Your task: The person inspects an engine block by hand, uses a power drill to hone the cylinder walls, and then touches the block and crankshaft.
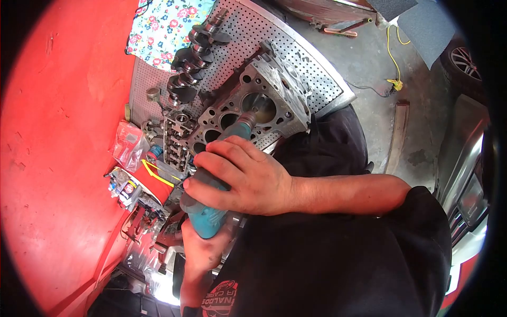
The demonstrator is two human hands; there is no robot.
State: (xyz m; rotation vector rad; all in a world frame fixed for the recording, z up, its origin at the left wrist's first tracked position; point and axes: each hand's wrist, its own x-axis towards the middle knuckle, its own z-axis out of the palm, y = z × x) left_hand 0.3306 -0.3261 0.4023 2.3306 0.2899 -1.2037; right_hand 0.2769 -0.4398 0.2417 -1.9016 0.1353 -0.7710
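A teal and dark grey power drill [208, 219] is between my two hands, its chuck end aimed at the end bore of the metal engine block [288, 79]. My right hand [245, 174] wraps over the top of the drill body with fingers closed. Below the teal rear housing, my left hand [203, 251] grips the drill from underneath; its fingers are mostly hidden. A thin shaft at the chuck [247, 119] reaches the cylinder bore [259, 105]; the tool's far end is hard to make out. Several other bores lie along the block.
A crankshaft [185, 76] lies beside the block on the perforated metal bench [253, 24]. Nearby are a floral cloth [163, 31], a cylinder head [177, 140] and a piston [153, 95]. A red wall [63, 132] borders the left; a car [465, 153] stands at right.
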